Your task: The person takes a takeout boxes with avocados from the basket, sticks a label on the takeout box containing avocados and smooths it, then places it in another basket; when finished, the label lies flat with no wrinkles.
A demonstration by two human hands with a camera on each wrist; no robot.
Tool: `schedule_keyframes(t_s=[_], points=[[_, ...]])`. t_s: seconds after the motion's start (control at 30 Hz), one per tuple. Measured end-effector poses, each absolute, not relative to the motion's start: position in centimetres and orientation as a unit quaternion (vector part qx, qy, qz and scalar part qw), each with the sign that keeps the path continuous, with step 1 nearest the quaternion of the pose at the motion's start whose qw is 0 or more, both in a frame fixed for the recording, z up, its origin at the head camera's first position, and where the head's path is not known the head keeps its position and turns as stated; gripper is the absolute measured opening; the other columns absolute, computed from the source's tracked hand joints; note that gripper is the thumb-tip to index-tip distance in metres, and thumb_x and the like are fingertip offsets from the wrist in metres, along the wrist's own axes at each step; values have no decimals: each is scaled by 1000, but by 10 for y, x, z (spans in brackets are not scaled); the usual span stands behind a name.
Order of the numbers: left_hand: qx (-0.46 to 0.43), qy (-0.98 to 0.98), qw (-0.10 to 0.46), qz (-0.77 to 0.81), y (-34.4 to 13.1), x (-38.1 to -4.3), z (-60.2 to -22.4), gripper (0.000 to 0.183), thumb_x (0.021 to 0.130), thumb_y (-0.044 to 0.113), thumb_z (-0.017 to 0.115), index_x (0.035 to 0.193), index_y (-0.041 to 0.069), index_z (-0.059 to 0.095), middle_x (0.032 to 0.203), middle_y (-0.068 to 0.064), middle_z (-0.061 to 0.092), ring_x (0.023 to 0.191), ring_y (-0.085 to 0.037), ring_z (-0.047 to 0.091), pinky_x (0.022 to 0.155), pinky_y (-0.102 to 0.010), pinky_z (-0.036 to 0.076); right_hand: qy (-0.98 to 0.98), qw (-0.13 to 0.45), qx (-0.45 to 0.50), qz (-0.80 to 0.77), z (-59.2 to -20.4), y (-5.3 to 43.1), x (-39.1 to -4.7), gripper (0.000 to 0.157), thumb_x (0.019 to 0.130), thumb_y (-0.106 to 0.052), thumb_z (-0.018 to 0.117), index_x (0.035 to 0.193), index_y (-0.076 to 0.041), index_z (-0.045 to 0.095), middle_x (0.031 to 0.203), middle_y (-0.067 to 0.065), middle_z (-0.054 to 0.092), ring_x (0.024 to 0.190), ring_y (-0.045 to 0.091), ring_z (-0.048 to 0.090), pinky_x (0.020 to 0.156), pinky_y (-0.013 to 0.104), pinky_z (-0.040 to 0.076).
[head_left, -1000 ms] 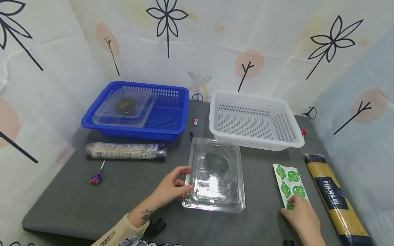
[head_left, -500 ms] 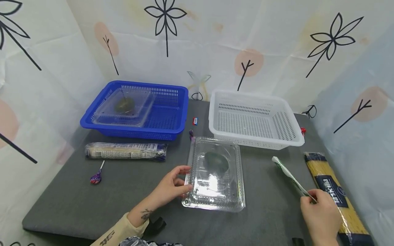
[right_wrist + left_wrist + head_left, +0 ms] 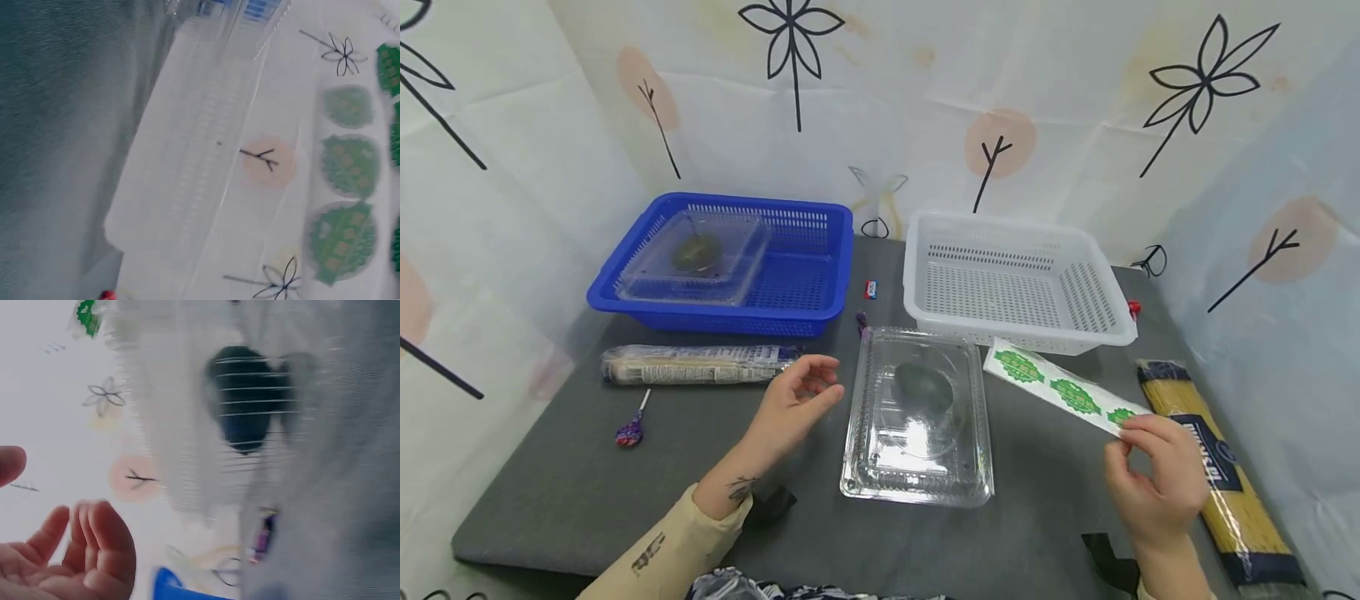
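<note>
- Grip of the right hand (image 3: 1161,479): clamped on the sticker sheet (image 3: 1052,387), extended towards the clear box (image 3: 917,446).
- Left hand (image 3: 790,404): fingers loosely curved, holding nothing, apart from the box.
- Done: box on the surface (image 3: 572,487), apparently closed over a dark green item (image 3: 923,389).
- Outstanding, by judgement: stickering; no sticker discernible on the box.

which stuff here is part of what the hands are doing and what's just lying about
Likely part of the job:
- green sticker sheet, pinched by the right hand
- closed clear box, beside the left hand

Apparently just lying about:
- yellow pasta pack
- long wrapped pack
- lollipop
- blue basket, white basket (role unclear)
</note>
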State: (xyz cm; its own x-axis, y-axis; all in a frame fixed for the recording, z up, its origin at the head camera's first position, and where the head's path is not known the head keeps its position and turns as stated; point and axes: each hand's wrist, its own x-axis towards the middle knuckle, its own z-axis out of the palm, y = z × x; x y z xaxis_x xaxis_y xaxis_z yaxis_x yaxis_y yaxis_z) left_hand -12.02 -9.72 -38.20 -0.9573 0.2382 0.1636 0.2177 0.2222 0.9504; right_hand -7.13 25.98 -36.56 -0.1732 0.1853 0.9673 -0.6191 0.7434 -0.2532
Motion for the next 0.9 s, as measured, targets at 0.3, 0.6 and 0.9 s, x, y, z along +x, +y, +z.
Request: schedule_keyframes(t_s=[0.3, 0.6, 0.9], points=[[273, 751, 7, 601, -74, -134, -352, 22, 82, 13, 60, 103, 10, 56, 93, -3, 57, 80, -14, 56, 65, -28, 48, -590, 666, 357, 283, -341, 217, -93, 25, 76, -6, 60, 55, 1, 50, 58, 14, 53, 57, 28, 47, 65, 32, 43], [192, 715, 171, 651, -60, -145, -329, 46, 86, 29, 54, 125, 12, 35, 102, -13, 54, 77, -17, 57, 65, -32, 50, -545, 655, 454, 260, -327, 195, -103, 22, 78, -2, 59, 58, -1, 49, 62, 13, 51, 66, 26, 48, 82, 33, 44], [202, 617, 52, 759, -46, -139, -334, 41, 77, -8, 58, 113, 0, 41, 75, -8, 56, 60, -11, 54, 54, -22, 46, -611, 559, 412, 380, -345, 186, -101, 7, 72, 3, 47, 68, 5, 52, 92, 26, 48, 93, 34, 44, 88, 35, 37]])
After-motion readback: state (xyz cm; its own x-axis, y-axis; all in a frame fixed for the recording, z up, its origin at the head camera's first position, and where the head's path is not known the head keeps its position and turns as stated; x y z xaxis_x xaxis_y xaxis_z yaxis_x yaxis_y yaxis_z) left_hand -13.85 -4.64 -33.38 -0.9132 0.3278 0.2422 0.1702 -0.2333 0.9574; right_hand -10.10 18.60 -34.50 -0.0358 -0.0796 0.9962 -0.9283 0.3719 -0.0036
